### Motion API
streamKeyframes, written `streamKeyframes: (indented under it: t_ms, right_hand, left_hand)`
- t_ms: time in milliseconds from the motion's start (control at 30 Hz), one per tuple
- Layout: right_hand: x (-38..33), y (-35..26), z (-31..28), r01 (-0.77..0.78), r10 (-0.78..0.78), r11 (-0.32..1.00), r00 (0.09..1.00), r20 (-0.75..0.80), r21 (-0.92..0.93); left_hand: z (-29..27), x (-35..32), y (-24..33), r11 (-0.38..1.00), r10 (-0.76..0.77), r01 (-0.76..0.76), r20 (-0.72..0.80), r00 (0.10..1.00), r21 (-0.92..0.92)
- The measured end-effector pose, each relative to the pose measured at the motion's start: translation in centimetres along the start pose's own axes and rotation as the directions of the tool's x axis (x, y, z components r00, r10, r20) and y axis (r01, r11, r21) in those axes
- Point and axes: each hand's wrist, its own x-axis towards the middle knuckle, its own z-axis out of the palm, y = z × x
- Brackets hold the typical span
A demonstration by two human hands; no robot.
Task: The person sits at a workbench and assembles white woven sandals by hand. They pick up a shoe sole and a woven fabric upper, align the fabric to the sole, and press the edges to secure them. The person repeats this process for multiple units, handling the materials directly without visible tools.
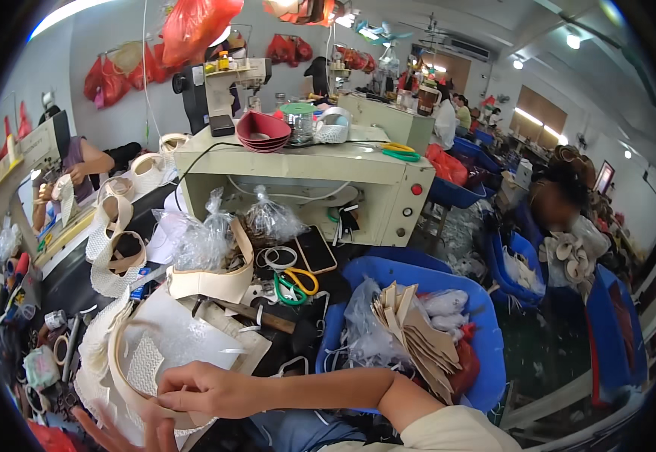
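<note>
1. A big cream sewing machine (305,177) stands across the far side of the workbench (94,279), with a stack of dark red bowls (262,131) and rolls of tape on its top.
2. To the right of the bench sits a blue plastic tub (486,339), holding clear bags and a fan of tan cardboard pieces (418,339).
3. Near the person's chest lies the work in hand: a white mesh hat piece with a tan band (140,361) curving round it, resting on the bench at the lower left, among other white mesh brims.
4. The right hand (200,388) reaches across from the right, its forearm bare and lying low over the bench. Its fingertips pinch the tan band at the near edge of the hat piece, a closed grasp on the band.
5. The left hand (128,433) shows only partly at the bottom edge, fingers spread and loose, just under the hat piece. It may be touching the underside, though I cannot tell from here; it clasps nothing that I can see.
6. Further up the bench lie green and yellow handled scissors (294,285), beside a dark phone (317,248).
7. Crinkled clear bags (207,237) stand behind another tan banded piece.
8. At the far left another person (79,158) works at a second machine.
</note>
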Motion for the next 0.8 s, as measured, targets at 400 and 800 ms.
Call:
streamKeyframes:
  t_ms: [400,800]
  right_hand:
    - [3.9,4.2,2.6,-0.071,0.025,0.956,0.987,-0.161,-0.286]
    - [4.5,5.4,2.4,-0.072,0.072,0.997,0.997,-0.010,0.017]
  left_hand:
    - [-3.0,0.8,-2.0,0.855,0.494,-0.410,0.256,0.831,-0.316]
    - [-2.2,1.0,-3.2,0.850,0.502,-0.436,0.208,0.839,-0.296]
